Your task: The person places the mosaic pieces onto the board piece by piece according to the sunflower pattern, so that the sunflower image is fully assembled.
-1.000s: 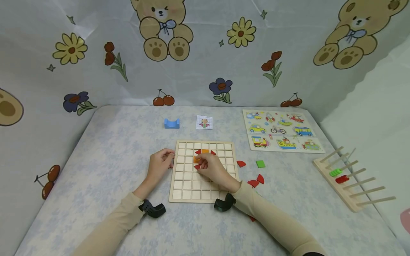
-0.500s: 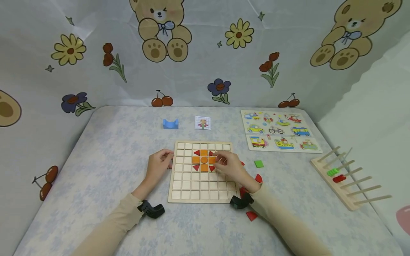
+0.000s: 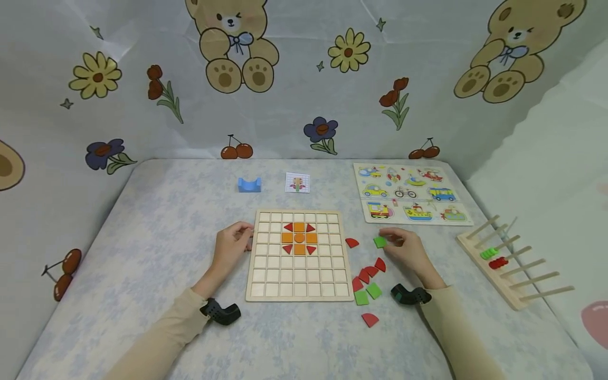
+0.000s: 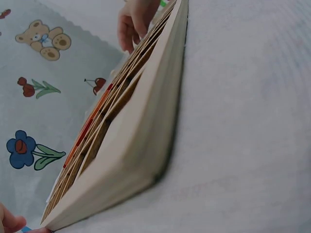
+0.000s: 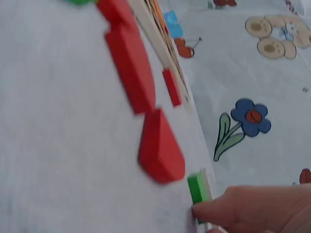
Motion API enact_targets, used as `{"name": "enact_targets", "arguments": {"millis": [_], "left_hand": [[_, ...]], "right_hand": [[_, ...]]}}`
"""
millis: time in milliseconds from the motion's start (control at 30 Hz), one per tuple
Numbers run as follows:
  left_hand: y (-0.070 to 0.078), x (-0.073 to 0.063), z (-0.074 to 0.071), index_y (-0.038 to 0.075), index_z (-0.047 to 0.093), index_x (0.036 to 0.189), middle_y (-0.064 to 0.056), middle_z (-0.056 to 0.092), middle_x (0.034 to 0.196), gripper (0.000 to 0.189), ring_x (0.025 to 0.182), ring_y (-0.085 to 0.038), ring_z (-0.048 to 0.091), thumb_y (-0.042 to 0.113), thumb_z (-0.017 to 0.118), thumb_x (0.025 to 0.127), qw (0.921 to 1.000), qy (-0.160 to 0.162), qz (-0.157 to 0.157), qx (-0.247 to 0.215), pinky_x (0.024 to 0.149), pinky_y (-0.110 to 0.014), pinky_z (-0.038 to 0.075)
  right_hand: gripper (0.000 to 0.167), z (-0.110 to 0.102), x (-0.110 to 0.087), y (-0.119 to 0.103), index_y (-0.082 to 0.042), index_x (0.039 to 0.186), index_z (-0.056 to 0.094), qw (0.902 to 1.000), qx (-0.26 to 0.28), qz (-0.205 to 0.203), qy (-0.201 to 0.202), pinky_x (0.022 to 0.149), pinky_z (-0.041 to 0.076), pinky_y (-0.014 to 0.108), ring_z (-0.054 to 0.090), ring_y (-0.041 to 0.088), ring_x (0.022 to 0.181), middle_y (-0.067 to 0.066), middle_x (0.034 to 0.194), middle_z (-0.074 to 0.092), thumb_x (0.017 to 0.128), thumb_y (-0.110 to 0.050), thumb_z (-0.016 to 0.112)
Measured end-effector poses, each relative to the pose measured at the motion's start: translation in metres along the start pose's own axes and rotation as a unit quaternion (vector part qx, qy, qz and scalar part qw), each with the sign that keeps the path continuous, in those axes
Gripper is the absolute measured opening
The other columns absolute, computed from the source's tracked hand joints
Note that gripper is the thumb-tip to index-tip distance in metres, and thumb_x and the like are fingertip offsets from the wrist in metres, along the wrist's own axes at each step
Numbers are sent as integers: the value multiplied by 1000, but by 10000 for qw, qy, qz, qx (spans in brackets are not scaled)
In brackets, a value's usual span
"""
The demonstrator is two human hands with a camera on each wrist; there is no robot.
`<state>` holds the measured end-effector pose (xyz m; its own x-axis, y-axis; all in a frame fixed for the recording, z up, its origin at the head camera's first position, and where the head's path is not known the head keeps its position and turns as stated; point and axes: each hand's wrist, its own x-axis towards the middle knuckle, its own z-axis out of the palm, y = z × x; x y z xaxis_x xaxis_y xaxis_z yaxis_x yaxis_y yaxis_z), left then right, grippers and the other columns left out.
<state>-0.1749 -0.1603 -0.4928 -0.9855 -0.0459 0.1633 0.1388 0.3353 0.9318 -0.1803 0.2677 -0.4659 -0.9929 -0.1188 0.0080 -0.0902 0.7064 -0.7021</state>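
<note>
The step in hand looks like picking up a green square [image 3: 379,241] to add to the tile picture. It is right of the wooden board [image 3: 286,275], well apart from it, and the right hand [image 3: 406,249] pinches it in a narrow grip, with finger and thumb at its side; I cannot tell if it is off the surface [image 3: 190,200]. The left hand [image 3: 231,244] is at the board's left edge, its grip loose, with a fingertip by the corner. The next move seems to call for lifting the square, bringing it over the board and fitting it flat into one box, maybe below the flower, as the small picture card [image 3: 297,182] hints. Now the counting: the board has seven rows of seven boxes. In them sit four orange squares [image 3: 298,227], one orange round piece [image 3: 299,238] and four red pointy pieces [image 3: 288,227]. Beside the board lie six loose red pieces [image 3: 352,243] and two more green squares [image 3: 373,290], so three green ones in all. There is one card and one blue stand [image 3: 249,185].
</note>
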Motion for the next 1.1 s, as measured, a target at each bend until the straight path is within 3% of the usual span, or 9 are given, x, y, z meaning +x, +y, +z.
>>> {"name": "enact_targets", "arguments": {"millis": [133, 300, 467, 633, 800, 900, 967, 1100], "left_hand": [[-1, 0, -2, 6, 69, 103, -17, 72, 92, 21, 53, -11, 60, 21, 55, 97, 10000, -11, -63, -17, 52, -25, 52], [-1, 0, -4, 6, 69, 103, -17, 72, 92, 21, 53, -11, 60, 21, 55, 97, 10000, -18, -55, -10, 52, -25, 52], [-2, 1, -6, 5, 68, 106, -17, 72, 91, 21, 53, -10, 60, 18, 54, 97, 10000, 14, -82, 8, 52, -25, 53], [-2, 1, -6, 3, 68, 109, -19, 71, 90, 22, 52, -9, 60, 15, 53, 97, 9999, 51, -102, -1, 52, -25, 53], [10, -1, -5, -2, 67, 109, -24, 70, 91, 23, 54, -15, 61, 11, 52, 97, 9998, -2, -201, 1, 53, -24, 53], [11, -1, -4, -3, 67, 110, -25, 70, 92, 24, 54, -18, 62, 11, 52, 97, 9996, -5, -277, 1, 53, -24, 53], [3, 1, -2, -1, 67, 110, -24, 70, 92, 24, 53, -15, 61, 13, 53, 97, 9997, 11, -234, -24, 52, -23, 52], [1, 1, -1, 1, 68, 109, -22, 70, 90, 23, 51, -10, 59, 14, 54, 97, 9999, 35, -117, 6, 51, -23, 52]], "right_hand": [[35, -1, 3, 6, -5, 119, 64, 9999, 110, -15, -104, 78, 46, 18, 57, 24, 97, 16, 115, 66, 84, -4, 68], [35, 7, 5, -4, -2, 118, 64, 9998, 172, 5, 85, 75, 45, 15, 57, 23, 93, 17, 110, 66, 84, -3, 69], [34, 27, 4, -36, 1, 114, 64, 9980, 549, -302, -5, 71, 48, 14, 58, 18, 85, 19, 104, 66, 82, -1, 71], [33, 59, -1, -81, 4, 111, 65, 9865, 1115, -1019, -627, 70, 50, 20, 57, 14, 78, 20, 100, 67, 79, 2, 72], [32, 87, -8, -122, 4, 109, 66, 9771, 1081, -1434, -1142, 70, 51, 23, 57, 17, 77, 16, 99, 67, 78, 3, 73], [30, 101, -9, -133, 3, 108, 67, 9756, 953, -1525, -1256, 68, 51, 21, 56, 16, 75, 14, 95, 67, 78, 3, 73], [30, 108, -9, -131, 1, 107, 67, 9748, 942, -1575, -1268, 65, 50, 19, 54, 14, 74, 12, 93, 67, 78, 2, 73], [29, 112, -12, -130, 3, 106, 67, 9733, 1000, -1620, -1280, 64, 48, 17, 54, 13, 73, 14, 94, 67, 77, 6, 72]]}}
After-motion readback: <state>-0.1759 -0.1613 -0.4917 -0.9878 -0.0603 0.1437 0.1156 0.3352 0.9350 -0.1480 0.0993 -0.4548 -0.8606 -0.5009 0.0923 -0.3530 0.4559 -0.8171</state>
